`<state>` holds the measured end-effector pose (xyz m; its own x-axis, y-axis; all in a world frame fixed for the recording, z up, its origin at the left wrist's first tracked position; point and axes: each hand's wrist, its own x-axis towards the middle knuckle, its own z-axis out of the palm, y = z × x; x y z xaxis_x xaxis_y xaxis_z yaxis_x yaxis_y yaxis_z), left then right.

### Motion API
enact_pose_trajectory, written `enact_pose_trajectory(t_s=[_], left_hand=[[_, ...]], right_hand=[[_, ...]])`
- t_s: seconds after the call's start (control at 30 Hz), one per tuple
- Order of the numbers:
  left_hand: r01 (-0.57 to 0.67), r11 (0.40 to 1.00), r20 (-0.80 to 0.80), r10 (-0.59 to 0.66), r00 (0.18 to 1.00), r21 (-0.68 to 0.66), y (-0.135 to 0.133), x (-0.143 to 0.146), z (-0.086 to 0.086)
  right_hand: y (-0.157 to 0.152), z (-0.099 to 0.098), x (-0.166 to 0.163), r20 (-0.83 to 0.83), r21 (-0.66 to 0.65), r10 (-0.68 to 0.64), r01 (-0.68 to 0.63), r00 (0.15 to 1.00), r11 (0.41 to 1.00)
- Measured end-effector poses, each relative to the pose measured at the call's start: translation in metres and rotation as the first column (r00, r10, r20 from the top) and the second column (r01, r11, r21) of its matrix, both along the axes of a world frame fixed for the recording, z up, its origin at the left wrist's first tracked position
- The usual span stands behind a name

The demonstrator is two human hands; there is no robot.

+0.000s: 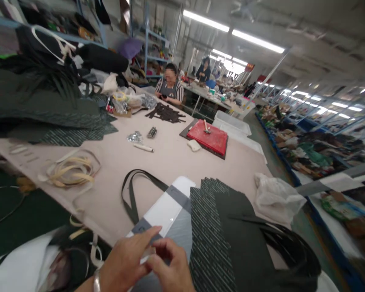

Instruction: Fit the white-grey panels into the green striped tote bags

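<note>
A white and grey panel (162, 211), looking like a bag piece, lies on the table with a dark strap (130, 190) looped at its far left side. My left hand (129, 257) rests at the panel's near end, forefinger stretched across a grey band and thumb apart from it. Close beside it my right hand (173, 263) has thumb and forefinger curled together in a pinch; whatever is between them is too small to make out. Right of the panel, touching it, is a stack of dark patterned pieces (213, 227) with black straps (292, 247) bundled on top.
Coiled beige strips (73, 170) lie left. Farther off are small metal parts (135, 137), a white marker-like stick (144, 148), and a red board (208, 136) bearing a hammer (206, 127). Dark fabric (48, 105) is piled far left; a plastic bag (275, 194) sits right. A person (170, 87) sits opposite.
</note>
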<state>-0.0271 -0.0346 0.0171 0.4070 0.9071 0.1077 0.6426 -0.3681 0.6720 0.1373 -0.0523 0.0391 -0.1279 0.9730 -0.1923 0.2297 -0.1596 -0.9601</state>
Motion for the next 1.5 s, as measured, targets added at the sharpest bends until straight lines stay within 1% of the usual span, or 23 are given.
enact_pose_trajectory(t_s=[0.03, 0.1, 0.17, 0.23, 0.33, 0.4, 0.47, 0.53, 0.63, 0.67, 0.7, 0.77, 0.8, 0.87, 0.93, 1.03, 1.1, 1.2, 1.27, 1.33, 1.37, 1.43, 1.5], left_hand=[[0.011, 0.997, 0.007, -0.011, 1.000, 0.080, -0.001, 0.002, -0.002], [0.007, 0.973, 0.018, -0.012, 1.000, 0.229, -0.003, 0.005, 0.000], [-0.021, 0.961, 0.031, 0.013, 0.999, 0.276, -0.005, 0.005, 0.006], [-0.054, 0.965, 0.040, 0.045, 0.998, 0.255, -0.008, 0.003, 0.012], [-0.074, 0.973, 0.039, 0.067, 0.997, 0.218, -0.013, -0.004, 0.014], [-0.081, 0.981, 0.055, 0.072, 0.996, 0.179, -0.016, -0.009, 0.014], [-0.076, 0.992, 0.098, 0.065, 0.993, 0.104, -0.017, -0.012, 0.016], [-0.067, 0.998, 0.137, 0.064, 0.988, 0.021, -0.016, -0.013, 0.018], [-0.066, 0.996, 0.163, 0.076, 0.984, -0.064, -0.014, -0.013, 0.020], [-0.074, 0.993, 0.169, 0.089, 0.982, -0.097, -0.013, -0.014, 0.019], [-0.085, 0.988, 0.178, 0.108, 0.978, -0.130, -0.013, -0.013, 0.018], [-0.118, 0.976, 0.216, 0.157, 0.964, -0.184, -0.012, -0.012, 0.015], [-0.128, 0.969, 0.241, 0.179, 0.954, -0.212, -0.012, -0.011, 0.013], [-0.130, 0.955, 0.292, 0.209, 0.933, -0.266, -0.012, -0.007, 0.008], [-0.112, 0.946, 0.322, 0.212, 0.923, -0.303, -0.014, -0.001, 0.001], [-0.107, 0.946, 0.329, 0.211, 0.921, -0.307, -0.017, 0.004, -0.011], [-0.111, 0.947, 0.326, 0.212, 0.921, -0.302, -0.017, 0.004, -0.015], [-0.091, 0.967, 0.345, 0.171, 0.923, -0.237, -0.017, 0.001, -0.012], [-0.110, 0.969, 0.363, 0.186, 0.913, -0.219, -0.015, -0.001, -0.004], [-0.145, 0.947, 0.392, 0.254, 0.884, -0.287, -0.014, -0.002, 0.004], [-0.136, 0.929, 0.419, 0.281, 0.863, -0.343, -0.013, -0.003, 0.007], [-0.065, 0.881, 0.497, 0.323, 0.805, -0.468, -0.011, -0.003, 0.010], [0.051, 0.811, 0.590, 0.379, 0.713, -0.583, -0.010, -0.003, 0.011]], right_hand=[[0.000, -0.002, -0.002, -0.027, -0.011, -0.025, 0.025, 0.999, 1.000], [-0.001, -0.006, -0.004, -0.077, -0.013, -0.067, 0.066, 0.995, 0.998], [-0.002, -0.008, -0.004, -0.093, -0.019, -0.094, 0.093, 0.991, 0.995], [-0.003, -0.012, -0.002, -0.079, -0.013, -0.119, 0.118, 0.990, 0.993], [-0.003, -0.015, 0.003, -0.083, 0.006, -0.139, 0.140, 0.987, 0.990], [-0.001, -0.014, 0.007, -0.107, -0.017, -0.140, 0.139, 0.984, 0.990], [0.001, -0.011, 0.009, -0.131, -0.054, -0.138, 0.132, 0.982, 0.990], [0.002, -0.011, 0.009, -0.186, -0.097, -0.139, 0.123, 0.973, 0.988], [-0.002, -0.018, 0.006, -0.300, -0.136, -0.138, 0.101, 0.944, 0.986], [-0.003, -0.021, 0.004, -0.305, -0.115, -0.127, 0.096, 0.944, 0.989], [-0.005, -0.024, 0.003, -0.278, -0.063, -0.107, 0.093, 0.955, 0.994], [-0.006, -0.025, -0.001, -0.155, 0.123, -0.045, 0.065, 0.987, 0.990], [-0.005, -0.024, -0.003, -0.081, 0.231, -0.012, 0.030, 0.997, 0.973], [-0.002, -0.019, -0.008, 0.035, 0.414, 0.030, -0.042, 0.999, 0.909], [0.002, -0.014, -0.015, 0.082, 0.513, 0.042, -0.078, 0.996, 0.855], [0.007, -0.012, -0.020, 0.075, 0.572, 0.030, -0.067, 0.997, 0.818], [0.009, -0.012, -0.018, 0.077, 0.571, 0.012, -0.054, 0.997, 0.819], [0.012, -0.012, -0.010, 0.118, 0.554, -0.038, -0.034, 0.992, 0.832], [0.015, -0.010, -0.003, 0.155, 0.578, -0.067, -0.036, 0.986, 0.815], [0.018, -0.007, 0.001, 0.193, 0.609, -0.088, -0.049, 0.977, 0.792], [0.019, -0.007, 0.003, 0.210, 0.621, -0.101, -0.053, 0.973, 0.782], [0.020, -0.006, 0.004, 0.231, 0.634, -0.114, -0.060, 0.966, 0.771], [0.021, -0.007, 0.005, 0.236, 0.638, -0.117, -0.063, 0.965, 0.768]])
